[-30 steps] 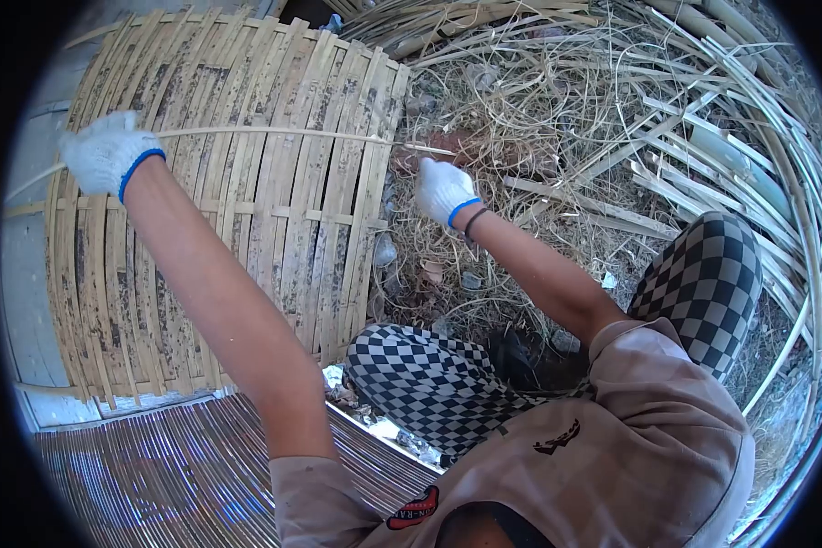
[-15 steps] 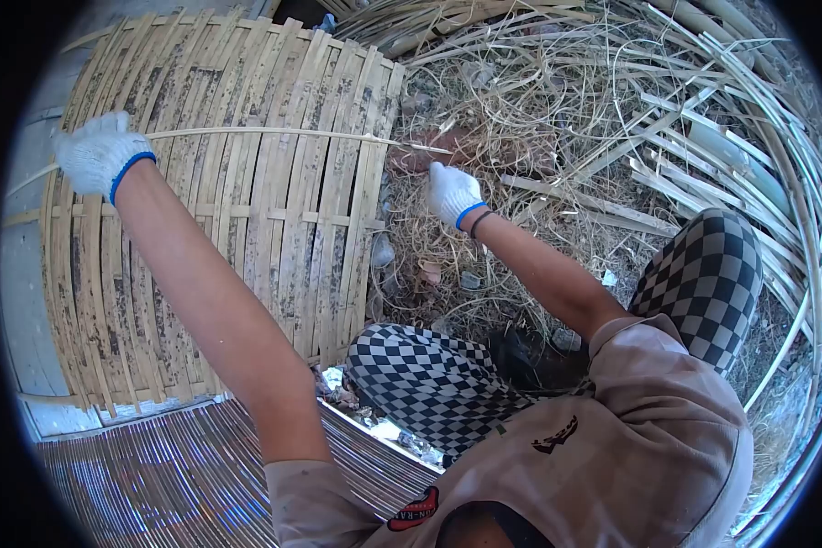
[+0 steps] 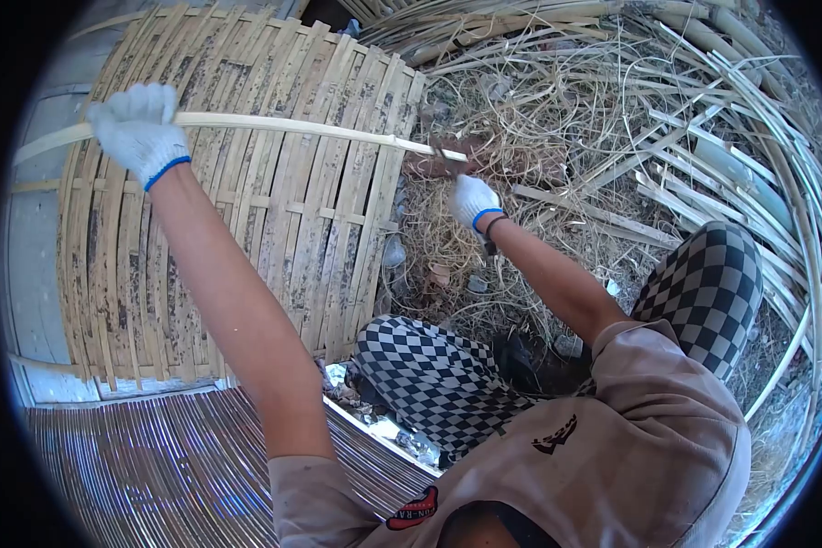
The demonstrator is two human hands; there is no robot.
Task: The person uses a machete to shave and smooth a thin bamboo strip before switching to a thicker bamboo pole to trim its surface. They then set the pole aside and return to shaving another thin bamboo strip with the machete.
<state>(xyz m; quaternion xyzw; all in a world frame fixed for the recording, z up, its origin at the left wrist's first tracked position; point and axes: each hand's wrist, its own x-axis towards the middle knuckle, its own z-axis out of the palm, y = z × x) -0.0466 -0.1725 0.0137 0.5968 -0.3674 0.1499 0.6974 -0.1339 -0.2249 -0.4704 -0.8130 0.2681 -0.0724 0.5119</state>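
A long pale bamboo strip (image 3: 288, 125) runs across the top of a woven bamboo panel (image 3: 219, 265). My left hand (image 3: 142, 135), in a white glove with a blue cuff, is closed around the strip near its left part; the strip continues past it to the left. At the other end, my right hand (image 3: 476, 199), gloved the same way, is wrapped round the handle of a knife (image 3: 445, 157). The dark blade points up and away, against the strip's right end. The handle is hidden in my fingers. A reddish-brown block (image 3: 425, 165) lies beneath that end.
Thin curly shavings (image 3: 539, 114) cover the ground beyond my right hand. Split bamboo pieces (image 3: 685, 169) and long strips are piled at the right. A slatted mat (image 3: 164, 466) lies at the lower left. My legs in checkered trousers (image 3: 429, 370) are folded in front.
The strip has turned to show its broader face. My left hand has shifted right, and the right hand slightly right and down. The knife blade now shows more clearly.
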